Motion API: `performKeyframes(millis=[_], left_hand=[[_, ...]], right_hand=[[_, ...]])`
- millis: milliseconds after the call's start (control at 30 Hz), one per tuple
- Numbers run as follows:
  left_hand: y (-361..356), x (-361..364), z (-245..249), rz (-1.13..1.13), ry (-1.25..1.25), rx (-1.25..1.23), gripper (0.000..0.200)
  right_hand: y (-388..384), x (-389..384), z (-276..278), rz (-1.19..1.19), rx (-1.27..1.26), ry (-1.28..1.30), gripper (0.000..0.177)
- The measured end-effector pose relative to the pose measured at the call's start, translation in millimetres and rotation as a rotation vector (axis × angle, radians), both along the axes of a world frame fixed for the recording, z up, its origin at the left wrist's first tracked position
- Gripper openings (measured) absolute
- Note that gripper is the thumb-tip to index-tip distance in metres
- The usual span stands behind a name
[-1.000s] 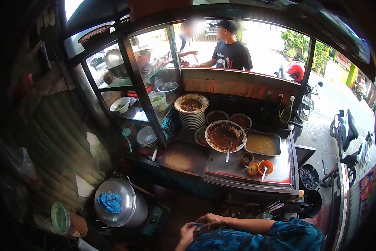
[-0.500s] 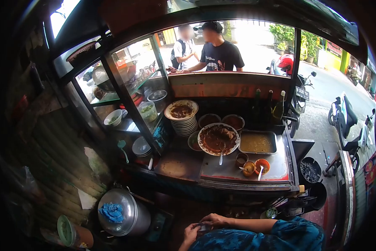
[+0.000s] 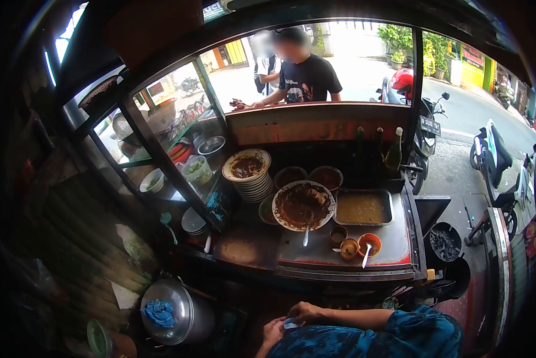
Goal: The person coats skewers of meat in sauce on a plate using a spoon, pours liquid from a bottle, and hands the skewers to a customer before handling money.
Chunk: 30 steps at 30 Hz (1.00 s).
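Close in front of my blue patterned shirt (image 3: 363,340), both hands are together at the lower middle of the view. My left hand (image 3: 273,332) has its fingers closed around a small, pale bluish-white piece (image 3: 290,323), thin like folded paper or plastic; its kind is too small to make out. My right hand (image 3: 306,311) meets it from above and to the right, fingers bent and pinched at the same piece. Beyond them, on the counter, is a large bowl of dark brown sauce (image 3: 301,206) with a spoon (image 3: 307,235) in it.
Plates are stacked (image 3: 250,179) left of the sauce bowl. A metal tray (image 3: 363,207) of yellowish liquid and an orange bowl (image 3: 369,243) stand right. A lidded metal pot (image 3: 175,313) with a blue cloth (image 3: 158,313) is lower left. A person in black (image 3: 310,80) stands outside.
The view has tilted and shifted slightly, so the counter sits lower and further left. More of the pale piece shows between my hands. The person in black has lowered their head.
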State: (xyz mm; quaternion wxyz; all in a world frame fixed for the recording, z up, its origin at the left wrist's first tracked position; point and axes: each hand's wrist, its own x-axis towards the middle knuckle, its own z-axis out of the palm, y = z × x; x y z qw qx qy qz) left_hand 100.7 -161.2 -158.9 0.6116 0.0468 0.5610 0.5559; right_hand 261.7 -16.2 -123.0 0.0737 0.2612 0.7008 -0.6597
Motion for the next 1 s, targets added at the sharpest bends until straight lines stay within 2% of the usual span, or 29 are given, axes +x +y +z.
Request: performKeyframes(millis=[67, 167, 267, 533, 600, 667, 767, 867, 1000], left_hand=[[1.5, 3.4, 3.9, -0.116, 0.276, -0.106, 0.028], [-9.0, -1.1, -17.1, -0.141, 0.398, -0.030, 0.030], [-12.4, -1.5, -8.3, -0.188, 0.525, -0.075, 0.031], [-28.7, -3.1, -19.2, -0.098, 0.421, -0.053, 0.031], [-32.6, -2.0, -14.0, -0.098, 0.416, -0.046, 0.032], [-35.2, 2.9, 10.0, -0.146, 0.511, -0.104, 0.031], [-45.5, 1.9, 7.5, -0.138, 0.540, -0.104, 0.031], [-59.6, -3.4, -19.8, -0.077, 0.564, -0.077, 0.030], [-72.9, -5.4, 0.6, -0.052, 0.597, -0.093, 0.030]], right_hand=[[2.8, -4.2, -12.4, 0.021, 0.018, 0.044, 0.040], [1.4, -11.0, -17.1, 0.008, -0.021, 0.065, 0.039], [1.6, -14.2, -21.8, 0.000, -0.113, 0.020, 0.036], [-8.7, -20.1, -16.0, 0.098, -0.094, 0.074, 0.035], [-14.4, -22.8, -12.6, 0.115, -0.009, 0.068, 0.037], [-20.9, -23.0, -6.2, 0.141, 0.052, 0.085, 0.038], [-29.8, -29.6, -2.6, 0.202, 0.139, 0.069, 0.040], [-40.3, -33.6, -0.3, 0.274, 0.226, 0.075, 0.043], [-55.3, -39.3, 0.8, 0.353, 0.333, 0.178, 0.048]])
